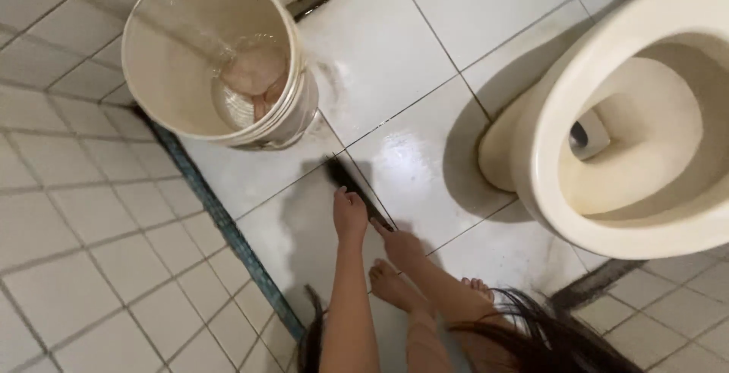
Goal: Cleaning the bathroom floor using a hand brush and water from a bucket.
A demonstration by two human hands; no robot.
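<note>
Down at the bottom edge of the frame, strands of long dark hair (547, 335) hang into view above a pair of bare feet (395, 286) planted on a wet, pale floor tile (425, 153). Just beyond the toes, both arms stretch forward and down: the left hand (349, 214) is wrapped around the middle of a dark scrubbing brush (353, 183), its fingers closed over the handle, while the right hand (400, 245) clasps the near end of the same handle, also closed. The brush lies at a slant along a grout line, its bristled head pressed to the floor at the far end, pointing up and left toward the bucket, with a dark shadow falling on the tiles beside it. To the left, a narrow blue-patterned tile border (228, 225) marks where the floor meets a wall of small white tiles (83, 236). To the right, well apart from the hands, stands a cream-coloured toilet bowl (577, 191), seat up or missing, its base resting on the tiles and its interior stained. Farther off, in the upper left corner, a round cream plastic bucket (167, 77) sits against the wall, a thin stream of water falling into the shallow pool at its bottom, where a pinkish object lies, too blurred to identify.
</note>
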